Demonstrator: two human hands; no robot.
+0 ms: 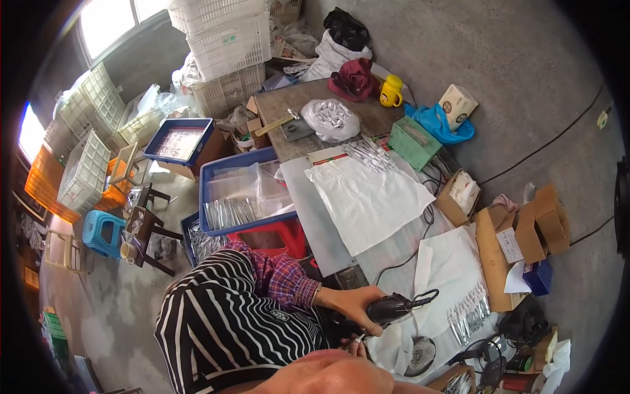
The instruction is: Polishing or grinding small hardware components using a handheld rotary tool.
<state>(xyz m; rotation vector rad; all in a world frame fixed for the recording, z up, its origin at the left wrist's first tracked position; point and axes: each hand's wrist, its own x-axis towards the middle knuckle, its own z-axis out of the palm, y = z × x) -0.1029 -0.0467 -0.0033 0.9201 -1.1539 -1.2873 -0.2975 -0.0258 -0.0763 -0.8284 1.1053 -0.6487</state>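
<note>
My left hand (pixel 354 307), coming out of a plaid sleeve, is closed round a black corded handheld tool (pixel 387 308) over the near edge of the worktable. Just below it, my right hand (pixel 357 347) pinches a small pale or silvery piece, too small and too covered to name. Much of that hand is hidden. Beside the hands, a round dish (pixel 421 354) with grey bits in it stands on white cloth (pixel 436 276). Slim silver metal pieces (pixel 468 316) lie in a row farther right on this cloth.
A second white sheet (pixel 367 200) has more silver pieces (pixel 369 155) at its far edge. Around it stand a green box (pixel 415 143), a yellow mug (pixel 391 92) and cardboard boxes (pixel 541 223). A blue tray (pixel 205 197) sits left. The tool's cord (pixel 410 253) crosses the table.
</note>
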